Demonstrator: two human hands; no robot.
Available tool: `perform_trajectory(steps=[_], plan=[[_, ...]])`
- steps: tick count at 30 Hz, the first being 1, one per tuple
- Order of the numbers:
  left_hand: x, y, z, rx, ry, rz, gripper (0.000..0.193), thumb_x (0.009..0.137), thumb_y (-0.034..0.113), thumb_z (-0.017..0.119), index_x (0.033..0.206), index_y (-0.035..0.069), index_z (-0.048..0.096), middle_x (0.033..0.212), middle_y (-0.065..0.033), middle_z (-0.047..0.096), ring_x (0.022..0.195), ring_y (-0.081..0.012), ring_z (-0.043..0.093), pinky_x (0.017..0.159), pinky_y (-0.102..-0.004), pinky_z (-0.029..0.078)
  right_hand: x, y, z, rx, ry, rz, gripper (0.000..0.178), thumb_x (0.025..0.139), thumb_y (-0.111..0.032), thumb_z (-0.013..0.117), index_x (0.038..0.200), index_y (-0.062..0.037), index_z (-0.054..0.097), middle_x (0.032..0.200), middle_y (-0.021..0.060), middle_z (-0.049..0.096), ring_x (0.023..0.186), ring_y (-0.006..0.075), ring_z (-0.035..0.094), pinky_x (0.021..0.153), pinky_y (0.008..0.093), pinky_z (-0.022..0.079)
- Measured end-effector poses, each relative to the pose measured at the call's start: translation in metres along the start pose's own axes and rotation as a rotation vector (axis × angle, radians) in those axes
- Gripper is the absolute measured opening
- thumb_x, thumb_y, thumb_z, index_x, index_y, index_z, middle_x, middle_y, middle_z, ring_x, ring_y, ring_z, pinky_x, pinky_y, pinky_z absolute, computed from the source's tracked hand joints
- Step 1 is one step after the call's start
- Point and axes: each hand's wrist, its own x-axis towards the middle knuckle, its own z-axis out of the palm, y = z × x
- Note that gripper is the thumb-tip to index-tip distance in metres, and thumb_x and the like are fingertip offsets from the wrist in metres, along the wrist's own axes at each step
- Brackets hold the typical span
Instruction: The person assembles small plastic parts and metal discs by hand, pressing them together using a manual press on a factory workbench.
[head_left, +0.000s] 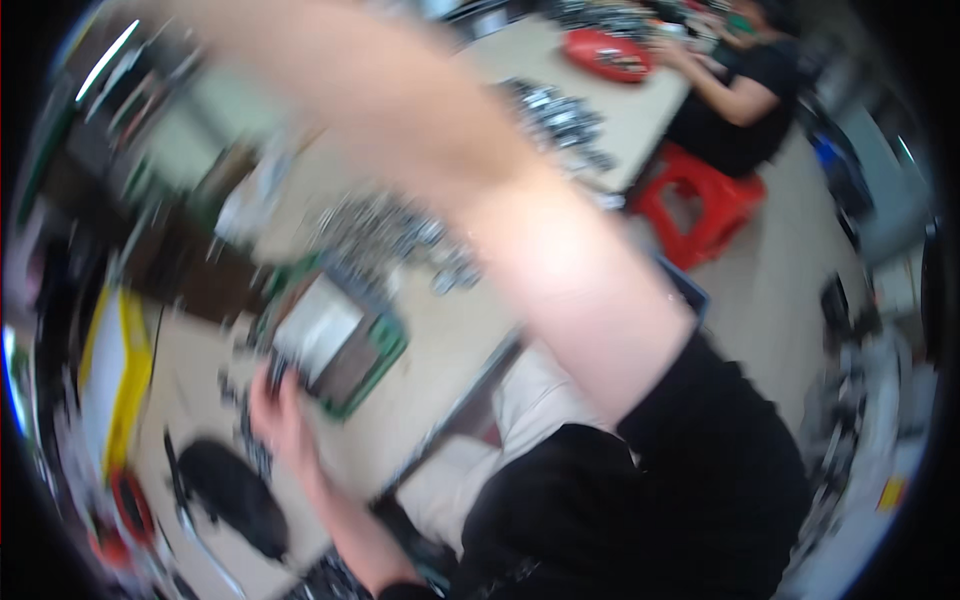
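Blurred by motion, my left hand [280, 412] is at the left edge of a green tray [388, 335]. Its fingers are bent around a small dark piece that I cannot make out. A pale flat block or pad [320, 322] lies in the tray. My right arm crosses the picture from the lower right to the upper left, strongly smeared. Its hand is beyond the top edge. Beneath this arm, a heap of small metal parts [375, 232] is spread over the table [440, 335], behind the tray.
A yellow-edged bin [128, 385] and a dark oval object [232, 497] are at the left. More metal parts [560, 120] and a red bowl [608, 55] are on the far table. A person in black [735, 130] sits there on a red stool [700, 205].
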Motion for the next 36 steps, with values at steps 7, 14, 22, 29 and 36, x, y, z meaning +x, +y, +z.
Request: perform_trajectory(steps=[7, 14, 22, 29, 36], plan=[[-0.155, 0.033, -0.167, 0.507, 0.034, -0.281, 0.036, 0.085, 0.003, 0.057, 0.12, -0.002, 0.046, 0.108, -0.0207, 0.058, 0.091, -0.0257, 0.059, 0.08, -0.032, 0.05, -0.074, 0.051, 0.01, -0.011, 0.331, -0.518, 0.049, 0.069, -0.003, 0.057, 0.112, 0.0032, 0.035, 0.1, 0.0212, 0.046, 0.097, 0.0385, 0.045, 0.085, 0.0429, 0.036], [-0.139, 0.085, -0.126, 0.93, 0.292, -0.192, 0.033, 0.08, 0.025, 0.062, 0.087, -0.007, 0.064, 0.072, -0.022, 0.064, 0.059, -0.0263, 0.055, 0.061, -0.0385, 0.047, -0.293, 0.146, -0.079, -0.519, 0.099, 0.051, 0.024, 0.078, -0.01, 0.061, 0.101, -0.0045, 0.058, 0.104, 0.012, 0.054, 0.096, 0.0283, 0.053, 0.083, 0.0368, 0.043], [-0.03, -0.051, -0.104, 1.034, 0.126, 0.508, 0.034, 0.087, 0.024, 0.059, 0.101, -0.007, 0.06, 0.101, -0.0222, 0.061, 0.096, -0.0297, 0.059, 0.086, -0.0409, 0.045, -0.351, 0.176, -0.158, -1.066, 0.504, 0.241, 0.026, 0.08, -0.02, 0.06, 0.1, -0.0056, 0.056, 0.113, 0.0166, 0.046, 0.112, 0.0329, 0.04, 0.093, 0.0431, 0.03], [-0.035, -0.079, -0.087, 1.02, 0.054, 0.349, 0.026, 0.085, 0.006, 0.055, 0.107, -0.008, 0.057, 0.108, -0.0221, 0.058, 0.101, -0.0316, 0.056, 0.091, -0.0375, 0.042, -0.312, 0.229, -0.256, -1.198, 0.604, 0.209, 0.033, 0.078, -0.027, 0.062, 0.103, -0.0048, 0.057, 0.112, 0.0166, 0.049, 0.106, 0.0336, 0.044, 0.09, 0.044, 0.032], [-0.019, -0.055, -0.062, 0.839, 0.141, 0.229, 0.026, 0.08, 0.008, 0.059, 0.104, 0.002, 0.064, 0.113, -0.0179, 0.059, 0.111, -0.0302, 0.052, 0.097, -0.0363, 0.038, -0.254, 0.342, -0.375, -1.525, -0.219, 0.082, 0.039, 0.091, -0.033, 0.046, 0.116, -0.0037, 0.052, 0.103, 0.0205, 0.058, 0.094, 0.0339, 0.055, 0.087, 0.0407, 0.041]])
